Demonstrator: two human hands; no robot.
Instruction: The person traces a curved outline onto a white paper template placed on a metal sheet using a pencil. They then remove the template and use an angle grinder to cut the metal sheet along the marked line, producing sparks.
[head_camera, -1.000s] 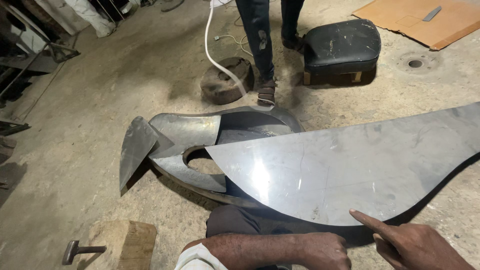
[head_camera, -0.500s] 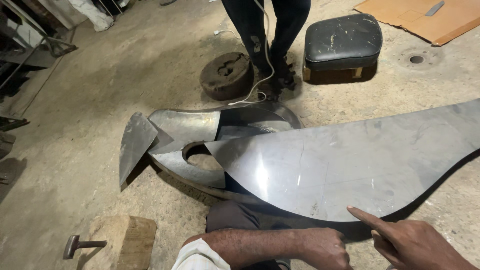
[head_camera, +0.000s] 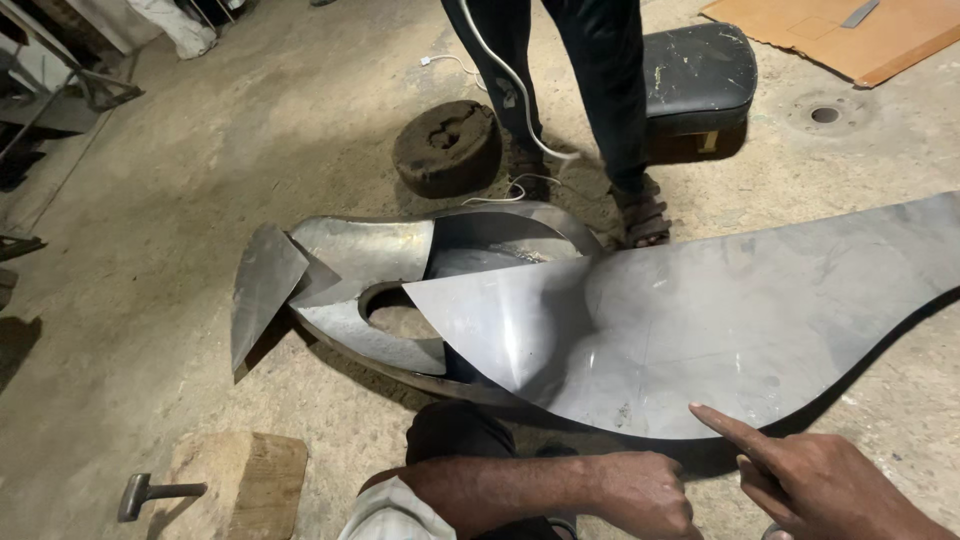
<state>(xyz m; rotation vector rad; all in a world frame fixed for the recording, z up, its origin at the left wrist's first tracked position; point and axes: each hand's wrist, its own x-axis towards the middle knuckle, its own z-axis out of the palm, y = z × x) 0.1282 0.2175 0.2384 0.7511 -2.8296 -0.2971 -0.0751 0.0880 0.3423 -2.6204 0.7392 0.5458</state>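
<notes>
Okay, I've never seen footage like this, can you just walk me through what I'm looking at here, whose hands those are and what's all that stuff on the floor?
This is one view, from a camera worn on a person's head, looking down at their own hands and a concrete floor. The left hand is curled closed at the bottom edge, near a large curved metal sheet; whether it grips anything cannot be told. The right hand points one finger at that sheet's near edge and holds nothing. More cut metal pieces lie to the left. A hammer rests beside a wooden block. Farther off, a second person's legs stand by a round dark block, a white cable, a black cushioned seat and some cardboard.
</notes>
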